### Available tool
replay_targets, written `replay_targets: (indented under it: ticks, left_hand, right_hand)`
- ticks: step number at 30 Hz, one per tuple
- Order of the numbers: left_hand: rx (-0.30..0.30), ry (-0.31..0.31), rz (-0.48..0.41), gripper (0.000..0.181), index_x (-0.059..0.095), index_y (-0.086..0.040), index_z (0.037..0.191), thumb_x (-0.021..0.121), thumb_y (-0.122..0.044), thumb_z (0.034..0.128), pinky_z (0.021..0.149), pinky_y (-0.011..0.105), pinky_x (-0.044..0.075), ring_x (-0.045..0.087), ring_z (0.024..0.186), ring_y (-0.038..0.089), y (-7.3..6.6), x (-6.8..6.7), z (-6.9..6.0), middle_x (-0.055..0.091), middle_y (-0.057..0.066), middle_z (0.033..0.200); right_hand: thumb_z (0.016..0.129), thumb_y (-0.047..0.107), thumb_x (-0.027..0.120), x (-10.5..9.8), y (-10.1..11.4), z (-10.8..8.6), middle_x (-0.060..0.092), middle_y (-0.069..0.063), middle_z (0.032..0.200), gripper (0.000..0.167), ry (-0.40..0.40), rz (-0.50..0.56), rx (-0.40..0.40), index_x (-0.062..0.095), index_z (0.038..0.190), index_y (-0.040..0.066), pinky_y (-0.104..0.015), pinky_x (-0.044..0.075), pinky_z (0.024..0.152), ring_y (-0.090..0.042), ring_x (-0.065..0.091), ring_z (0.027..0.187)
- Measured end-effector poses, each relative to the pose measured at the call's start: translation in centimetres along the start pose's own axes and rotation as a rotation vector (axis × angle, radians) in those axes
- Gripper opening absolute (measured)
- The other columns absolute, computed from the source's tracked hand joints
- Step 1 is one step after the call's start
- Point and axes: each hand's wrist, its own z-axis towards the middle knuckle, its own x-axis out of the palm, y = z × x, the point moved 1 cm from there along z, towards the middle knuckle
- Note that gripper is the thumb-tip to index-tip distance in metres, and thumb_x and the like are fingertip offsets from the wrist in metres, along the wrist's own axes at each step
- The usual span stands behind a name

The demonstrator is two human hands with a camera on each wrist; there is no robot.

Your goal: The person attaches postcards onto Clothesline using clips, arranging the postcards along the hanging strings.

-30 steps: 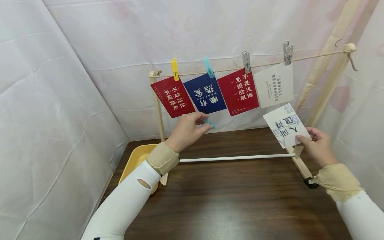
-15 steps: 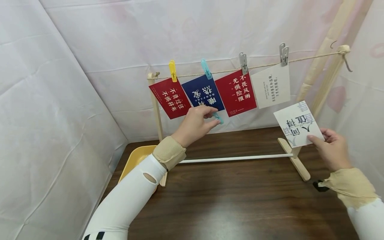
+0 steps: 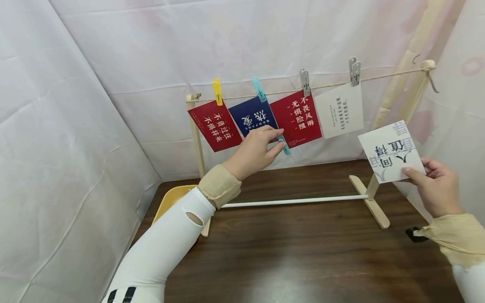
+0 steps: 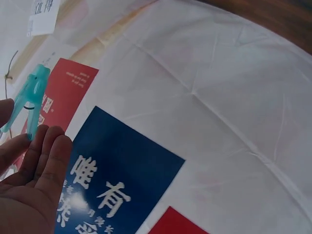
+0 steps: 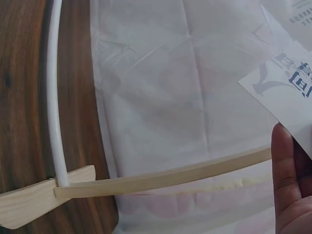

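Note:
Between thumb and fingers my left hand [image 3: 259,149] pinches a light-blue clothespin [image 4: 35,92], in front of the hanging blue card [image 3: 248,113]. My right hand [image 3: 437,187] holds a white card [image 3: 392,151] with dark and pale characters by its lower right corner, near the rack's right post. On the rope [image 3: 326,86] hang a red card [image 3: 216,126] under a yellow clothespin [image 3: 217,91], the blue card under another light-blue clothespin [image 3: 259,89], a second red card [image 3: 299,118] under a grey clothespin [image 3: 305,82], and a pale card [image 3: 339,111] under grey clothespins [image 3: 355,72].
The wooden rack's right foot [image 3: 369,202] and white bottom bar [image 3: 295,202] rest on the dark wooden table [image 3: 303,252]. A yellow tray [image 3: 170,200] sits at left, partly behind my left arm. Pale curtain [image 3: 246,42] surrounds the table.
My left hand has moved right and slightly up with the clothespin, now covering part of the blue card. My right hand has carried the white card further right. The head view has shifted slightly.

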Motion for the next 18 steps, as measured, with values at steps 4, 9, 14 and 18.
replay_targets:
  ticks: [4,9,14,18]
  left_hand:
    - [0.006,-0.003,-0.009,0.045,0.066,0.000,0.146,0.071,-0.020,0.1065,0.110,0.036,0.059,0.071,0.124,0.025,-0.6,-0.3,0.6,0.074,0.014,0.136]
    - [0.025,-0.040,-0.051,0.041,0.071,-0.002,0.140,0.078,-0.019,0.1024,0.105,0.033,0.061,0.072,0.116,0.022,-1.3,-0.6,1.4,0.076,0.012,0.133]
    - [0.054,-0.063,-0.069,0.041,0.073,-0.005,0.137,0.080,-0.020,0.1006,0.102,0.031,0.060,0.070,0.112,0.021,-1.9,-0.9,2.3,0.077,0.010,0.129]
    - [0.074,-0.080,-0.067,0.040,0.073,-0.007,0.136,0.081,-0.023,0.1000,0.102,0.027,0.060,0.070,0.112,0.018,-2.5,-0.9,3.1,0.077,0.008,0.130]
  right_hand:
    - [0.093,-0.028,0.059,0.1,0.5,0.2,0.082,-0.001,0.084,0.038,0.010,0.072,-0.027,0.079,0.098,0.004,-0.017,0.062,0.065,-0.005,0.079,0.073]
    - [0.094,-0.027,0.061,0.3,1.1,0.5,0.083,-0.001,0.088,0.036,0.010,0.065,-0.052,0.079,0.100,0.004,-0.017,0.063,0.066,-0.005,0.080,0.076]
    - [0.093,-0.029,0.058,0.6,1.7,1.1,0.084,-0.004,0.090,0.036,0.023,0.117,-0.071,0.078,0.099,0.000,-0.018,0.063,0.067,-0.008,0.081,0.078]
    - [0.094,-0.029,0.058,0.8,2.0,1.5,0.084,-0.005,0.092,0.036,0.037,0.137,-0.072,0.078,0.101,-0.001,-0.020,0.064,0.068,-0.009,0.082,0.080]
